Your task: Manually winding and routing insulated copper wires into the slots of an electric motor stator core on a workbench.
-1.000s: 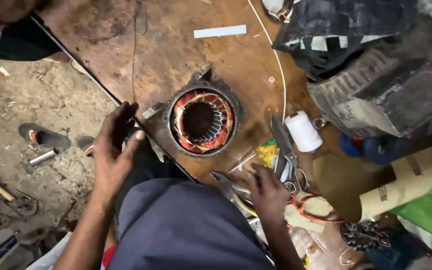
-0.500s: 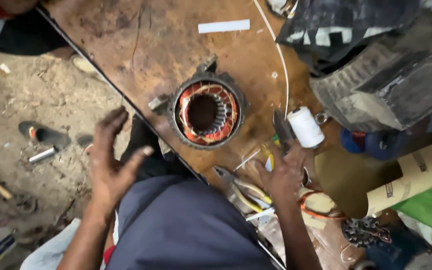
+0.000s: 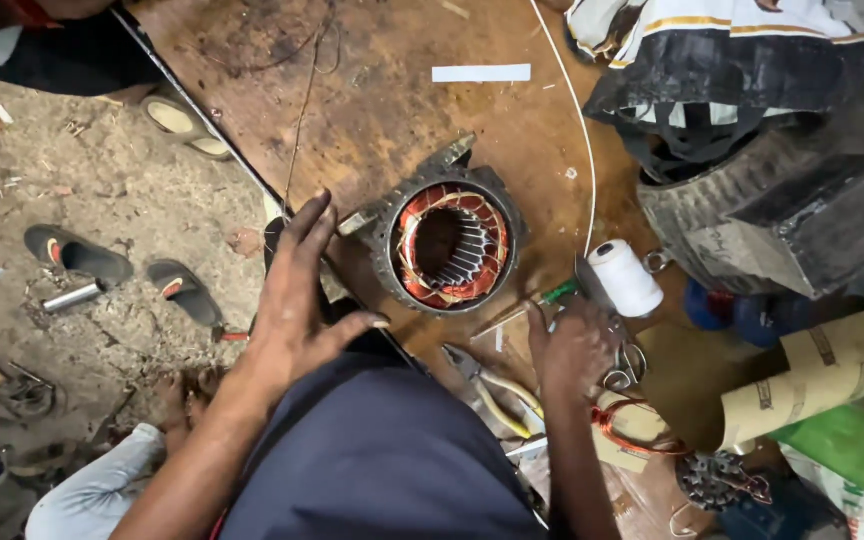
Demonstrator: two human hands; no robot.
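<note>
A motor stator [image 3: 447, 245] with copper windings in a dark metal shell lies on the brown wooden table [image 3: 392, 110]. My left hand [image 3: 297, 300] hovers open at the table's edge just left of the stator, fingers spread and not touching it. My right hand [image 3: 572, 350] rests knuckles-up on a heap of tools below the stator. Its fingers curl beside a green-handled screwdriver [image 3: 557, 292] and scissors [image 3: 627, 365]. Whether it grips one is hidden. A white thread spool [image 3: 624, 277] stands just above that hand.
Yellow-handled pliers [image 3: 492, 395] and a copper wire coil [image 3: 637, 425] lie near my right hand. A large dark motor housing [image 3: 772, 220] and a cardboard tube [image 3: 822, 380] crowd the right. A white strip [image 3: 480, 73] lies far back. Sandals [image 3: 77, 255] lie on the dirt floor.
My left hand has risen from the table's edge towards the stator. My right hand has moved up from the pliers to the tools beside the spool.
</note>
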